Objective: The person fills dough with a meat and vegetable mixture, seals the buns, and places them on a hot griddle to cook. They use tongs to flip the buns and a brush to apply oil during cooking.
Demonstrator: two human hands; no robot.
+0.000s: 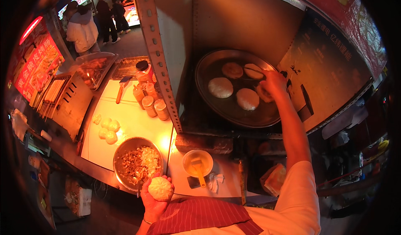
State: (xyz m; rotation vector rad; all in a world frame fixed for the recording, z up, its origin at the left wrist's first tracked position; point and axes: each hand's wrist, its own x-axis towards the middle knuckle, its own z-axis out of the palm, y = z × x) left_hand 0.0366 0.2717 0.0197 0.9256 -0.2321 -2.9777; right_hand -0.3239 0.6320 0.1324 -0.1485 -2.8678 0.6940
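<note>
My left hand [153,206] cups a round, pale ball of dough [160,188] with a gathered top, just at the near rim of a steel bowl [118,153]. Chopped filling [141,161], part brown and part pale, lies in that bowl. Over the right side of a wide round pan [216,114], my right hand [275,84] grips a thin tool, apparently tongs [257,69], whose tips are at a flatbread [253,72]. Several more flatbreads [247,99] lie in the pan, one partly hidden by my hand. Some are pale, others browner.
Several dough balls [109,130] sit on the white worktop [94,150], with seasoning jars [155,106] and a scraper [122,89] behind. A small bowl [206,159] holds a yellow-handled brush [199,172]. A perforated metal post [156,56] rises beside the pan. People [82,31] stand beyond.
</note>
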